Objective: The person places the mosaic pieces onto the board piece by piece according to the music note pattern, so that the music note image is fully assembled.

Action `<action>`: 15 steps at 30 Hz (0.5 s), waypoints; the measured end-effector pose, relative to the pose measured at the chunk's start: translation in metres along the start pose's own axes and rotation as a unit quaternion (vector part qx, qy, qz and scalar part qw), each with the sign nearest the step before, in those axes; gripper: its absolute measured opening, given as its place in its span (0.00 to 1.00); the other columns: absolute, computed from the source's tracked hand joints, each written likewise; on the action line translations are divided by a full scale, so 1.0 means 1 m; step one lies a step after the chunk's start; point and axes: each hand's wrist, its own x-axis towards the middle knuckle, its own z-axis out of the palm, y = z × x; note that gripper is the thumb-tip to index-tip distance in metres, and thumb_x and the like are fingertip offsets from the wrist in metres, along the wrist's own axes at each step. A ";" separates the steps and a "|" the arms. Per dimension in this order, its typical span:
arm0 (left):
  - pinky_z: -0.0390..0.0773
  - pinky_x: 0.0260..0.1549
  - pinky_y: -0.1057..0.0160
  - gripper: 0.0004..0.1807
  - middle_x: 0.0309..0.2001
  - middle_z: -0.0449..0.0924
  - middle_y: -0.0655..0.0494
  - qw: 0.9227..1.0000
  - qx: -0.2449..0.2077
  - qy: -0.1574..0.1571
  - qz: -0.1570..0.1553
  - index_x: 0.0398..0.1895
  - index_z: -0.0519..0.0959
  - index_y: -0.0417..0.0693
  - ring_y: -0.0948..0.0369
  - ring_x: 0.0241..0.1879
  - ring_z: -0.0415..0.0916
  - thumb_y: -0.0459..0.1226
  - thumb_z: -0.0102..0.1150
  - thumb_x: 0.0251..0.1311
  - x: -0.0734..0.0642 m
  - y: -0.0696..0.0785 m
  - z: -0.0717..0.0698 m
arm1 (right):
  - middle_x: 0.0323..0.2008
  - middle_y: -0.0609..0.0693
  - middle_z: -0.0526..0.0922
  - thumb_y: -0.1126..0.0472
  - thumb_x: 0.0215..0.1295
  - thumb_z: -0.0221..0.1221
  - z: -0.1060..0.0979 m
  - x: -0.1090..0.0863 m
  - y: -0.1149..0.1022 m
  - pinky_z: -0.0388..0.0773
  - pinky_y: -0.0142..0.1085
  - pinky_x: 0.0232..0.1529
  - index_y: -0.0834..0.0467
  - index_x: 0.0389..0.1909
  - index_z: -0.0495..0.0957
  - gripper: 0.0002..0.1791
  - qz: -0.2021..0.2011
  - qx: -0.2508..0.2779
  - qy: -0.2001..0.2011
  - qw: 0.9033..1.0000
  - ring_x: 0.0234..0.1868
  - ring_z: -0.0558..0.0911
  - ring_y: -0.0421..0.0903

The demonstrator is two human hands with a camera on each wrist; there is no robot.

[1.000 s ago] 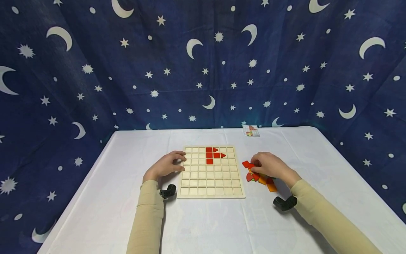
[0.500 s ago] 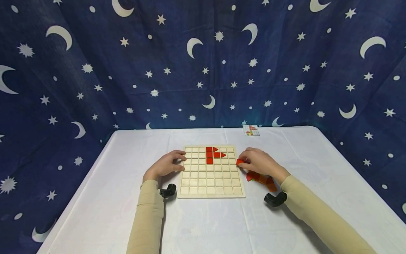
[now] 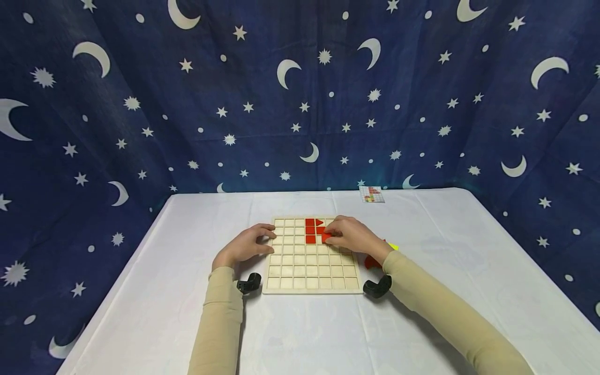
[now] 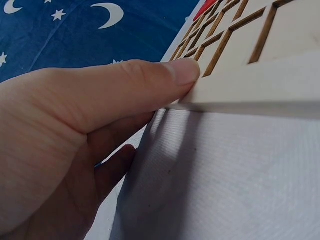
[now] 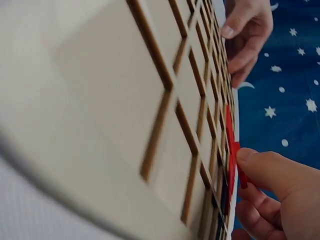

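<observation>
A pale wooden grid board (image 3: 311, 271) lies on the table, with several red tiles (image 3: 310, 230) set in its upper cells. My right hand (image 3: 352, 234) is over the board's upper right part. Between thumb and fingers it pinches a red square tile (image 5: 241, 165), tilted just off the grid and close to the laid red pieces. Some red tiles are partly covered by this hand. My left hand (image 3: 246, 246) rests against the board's left edge, its thumb (image 4: 185, 71) touching the rim and its fingers loosely extended.
Loose red and yellow pieces (image 3: 373, 261) lie right of the board, largely hidden under the right wrist. A small printed pattern card (image 3: 372, 195) lies at the table's back edge. Behind hangs a dark blue curtain (image 3: 262, 146) with moons and stars.
My right hand has picked a red tile from the loose pile and carried it left over the board to beside the red pieces. The left hand stays at the board's edge.
</observation>
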 end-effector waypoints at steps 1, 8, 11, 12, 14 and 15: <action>0.61 0.68 0.48 0.20 0.67 0.68 0.48 1.000 0.001 0.001 0.001 0.53 0.80 0.40 0.48 0.69 0.60 0.36 0.68 0.57 0.000 0.000 0.000 | 0.43 0.48 0.82 0.55 0.62 0.66 0.001 0.001 -0.001 0.78 0.39 0.45 0.58 0.49 0.85 0.16 0.000 -0.001 0.000 1.000 0.41 0.77 0.44; 0.61 0.67 0.49 0.20 0.67 0.68 0.48 1.000 0.009 0.000 0.003 0.53 0.80 0.41 0.48 0.69 0.61 0.36 0.68 0.57 0.001 -0.001 0.001 | 0.43 0.48 0.82 0.56 0.63 0.66 0.006 0.003 -0.005 0.78 0.41 0.50 0.57 0.48 0.84 0.15 0.008 -0.023 -0.006 1.000 0.44 0.78 0.45; 0.61 0.67 0.49 0.20 0.67 0.68 0.47 1.000 0.012 0.001 0.001 0.53 0.80 0.41 0.48 0.69 0.61 0.36 0.68 0.57 0.002 -0.002 0.001 | 0.42 0.49 0.82 0.56 0.63 0.65 0.006 0.004 -0.003 0.78 0.42 0.50 0.58 0.47 0.84 0.14 0.006 -0.024 -0.011 1.000 0.44 0.79 0.46; 0.61 0.67 0.49 0.20 0.67 0.68 0.47 1.000 0.012 0.001 0.001 0.53 0.80 0.41 0.48 0.69 0.61 0.36 0.68 0.57 0.002 -0.002 0.001 | 0.43 0.49 0.83 0.56 0.63 0.65 0.007 0.005 -0.003 0.78 0.42 0.51 0.58 0.47 0.84 0.14 0.005 -0.025 -0.011 1.000 0.44 0.79 0.46; 0.61 0.67 0.49 0.20 0.67 0.68 0.47 1.000 0.012 0.001 0.001 0.53 0.80 0.41 0.48 0.69 0.61 0.36 0.68 0.57 0.003 -0.003 0.001 | 0.43 0.49 0.83 0.56 0.63 0.65 0.008 0.006 -0.003 0.78 0.41 0.51 0.58 0.48 0.84 0.14 0.005 -0.026 -0.011 1.000 0.44 0.79 0.46; 0.61 0.68 0.49 0.20 0.67 0.68 0.48 1.000 0.012 0.000 0.001 0.53 0.80 0.41 0.48 0.69 0.61 0.36 0.68 0.57 0.003 -0.003 0.001 | 0.43 0.49 0.83 0.57 0.63 0.65 0.008 0.006 -0.004 0.78 0.41 0.50 0.58 0.48 0.84 0.14 0.005 -0.027 -0.010 1.000 0.44 0.79 0.46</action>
